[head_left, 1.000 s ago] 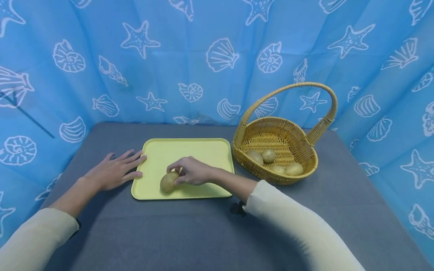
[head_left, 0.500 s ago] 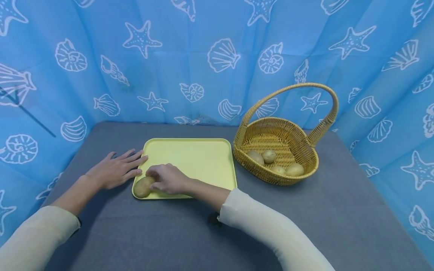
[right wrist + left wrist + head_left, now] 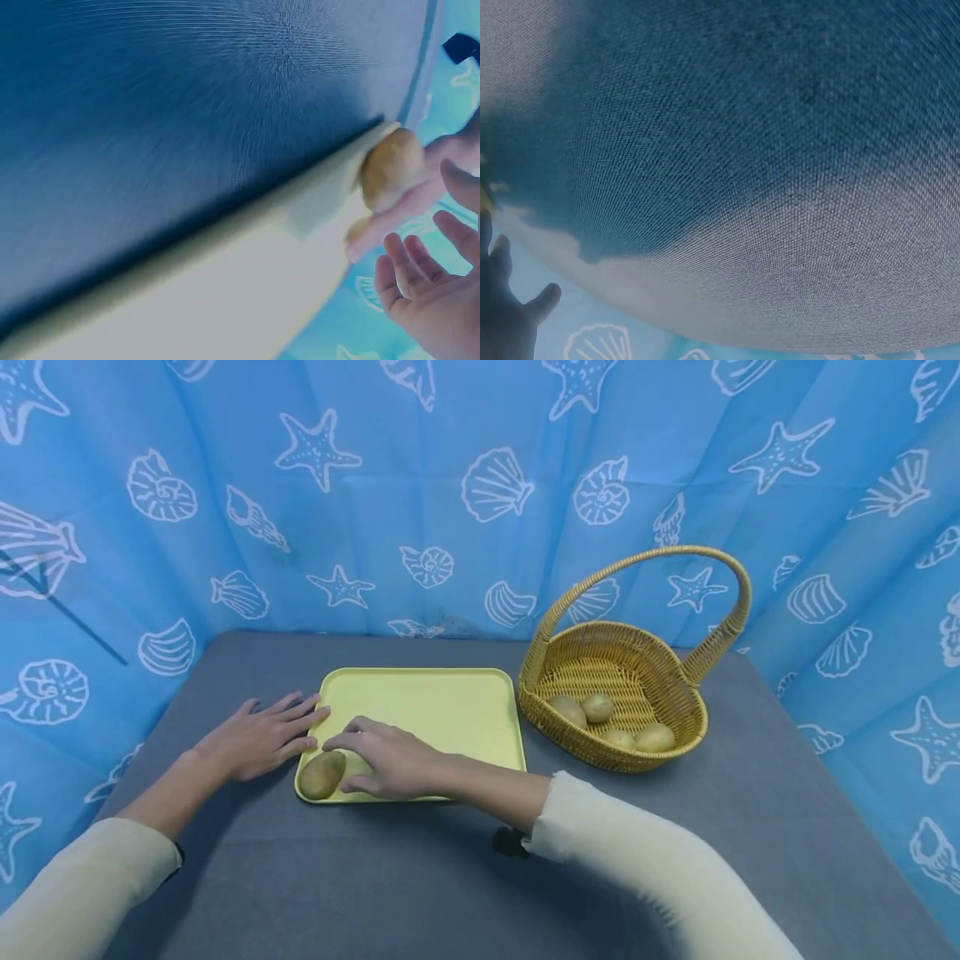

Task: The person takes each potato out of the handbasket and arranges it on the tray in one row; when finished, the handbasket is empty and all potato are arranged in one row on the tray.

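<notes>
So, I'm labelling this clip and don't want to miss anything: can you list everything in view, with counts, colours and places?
tray: 1, pale yellow, on the table, left of the basket
potato on the tray: 1, brown, near left corner of the tray
basket: 1, golden tan, woven with a tall handle, on the right
potatoes in the basket: 4, pale brown, toward its near side
table: 1, dark grey covering, under everything
backdrop: blue with white shells and starfish, behind and at the sides
sleeves: 2, cream, on both arms
left hand: 1, bare, at the tray's left edge
right hand: 1, bare, beside the tray's potato
</notes>
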